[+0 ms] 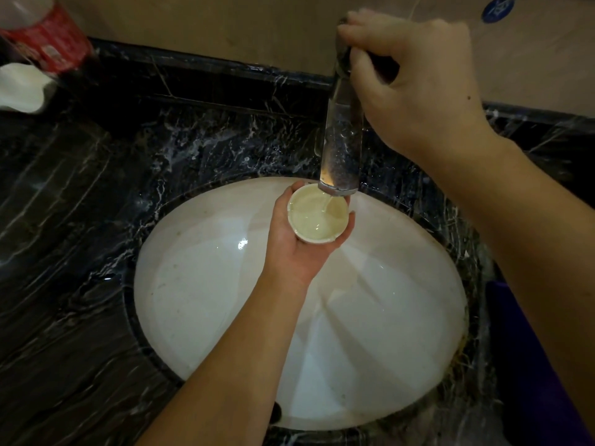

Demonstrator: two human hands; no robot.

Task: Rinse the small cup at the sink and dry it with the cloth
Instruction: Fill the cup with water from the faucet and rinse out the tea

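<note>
Black marble counter (pixel 80 252) rims white sink (pixel 199 300) — basin open below. Left hand (pixel 299 249) cradles small cup (pixel 317 214) at frame centre under faucet (pixel 343 130); right hand (pixel 415 88) grips its handle.

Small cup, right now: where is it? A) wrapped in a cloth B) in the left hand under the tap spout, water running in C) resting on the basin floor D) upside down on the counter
B: the left hand cradles the small cup upright just under the tap spout, with a thin stream of water falling into it, held above the white basin while the right hand grips the tap handle.
</note>
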